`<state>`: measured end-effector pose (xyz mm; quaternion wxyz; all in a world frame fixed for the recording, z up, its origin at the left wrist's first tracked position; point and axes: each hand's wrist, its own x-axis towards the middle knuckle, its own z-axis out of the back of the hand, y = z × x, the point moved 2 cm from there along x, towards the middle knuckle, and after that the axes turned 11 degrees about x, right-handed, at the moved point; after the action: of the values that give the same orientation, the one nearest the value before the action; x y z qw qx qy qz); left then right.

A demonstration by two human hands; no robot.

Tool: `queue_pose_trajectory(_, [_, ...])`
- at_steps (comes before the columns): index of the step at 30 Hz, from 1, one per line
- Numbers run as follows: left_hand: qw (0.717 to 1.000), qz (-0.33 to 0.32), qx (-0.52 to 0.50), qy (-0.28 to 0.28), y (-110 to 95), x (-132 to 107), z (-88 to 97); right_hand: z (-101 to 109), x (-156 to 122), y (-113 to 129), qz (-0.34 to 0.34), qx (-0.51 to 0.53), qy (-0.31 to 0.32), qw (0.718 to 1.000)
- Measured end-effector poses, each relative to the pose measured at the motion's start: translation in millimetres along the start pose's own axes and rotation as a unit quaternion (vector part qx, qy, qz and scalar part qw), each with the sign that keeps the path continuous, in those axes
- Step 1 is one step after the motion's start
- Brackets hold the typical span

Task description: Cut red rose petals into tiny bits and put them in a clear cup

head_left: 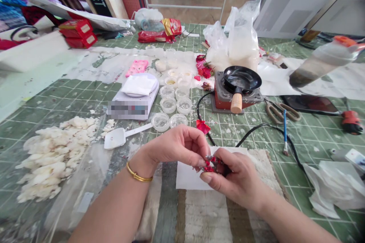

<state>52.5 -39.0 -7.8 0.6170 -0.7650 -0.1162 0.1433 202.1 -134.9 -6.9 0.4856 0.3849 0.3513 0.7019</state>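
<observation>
Left hand [175, 146], right hand [235, 180] — both gripping one small red-and-silver piece [211, 164] — above white paper [191, 174] on a striped mat [205, 216].

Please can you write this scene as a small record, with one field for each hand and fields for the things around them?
Left hand: the left hand, with a gold bangle on the wrist, pinches a small red and metal piece.
Right hand: the right hand grips the same piece from the other side.
Under hands: a white paper sheet on a striped cloth.
Rest: a black pan on a small red burner, a digital scale, clear plastic cups, white flakes, scissors.
</observation>
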Motion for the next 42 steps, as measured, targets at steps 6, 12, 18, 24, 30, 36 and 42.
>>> queue_pose_trajectory(6, [1.0,-0.002,-0.002,-0.002,1.4,0.7,-1.5,-0.8,-0.9,-0.2,-0.001,0.009,0.011,1.0])
queue_pose_trajectory(12, [1.0,0.002,0.015,0.001,2.9,1.3,-1.1,-0.6,-0.8,-0.9,-0.004,0.003,0.019,1.0])
queue_pose_trajectory(18, [1.0,0.01,0.021,0.004,1.8,2.4,-0.1,0.6,-0.6,0.4,-0.023,0.005,0.025,0.999])
queue_pose_trajectory(24, [0.999,-0.007,0.029,0.012,1.7,3.0,0.2,0.2,-0.8,1.3,-0.008,-0.002,0.021,1.0])
queue_pose_trajectory(30, [1.0,-0.006,0.018,0.018,2.3,1.6,0.3,0.6,-1.1,2.0,0.002,-0.005,0.024,1.0])
queue_pose_trajectory(36, [1.0,-0.004,0.018,0.013,2.3,1.5,0.7,0.5,-0.6,0.8,0.002,-0.004,0.009,1.0])
queue_pose_trajectory(42, [1.0,0.011,0.014,-0.001,2.1,3.0,0.0,0.9,-1.1,-0.5,-0.004,-0.001,-0.001,1.0])
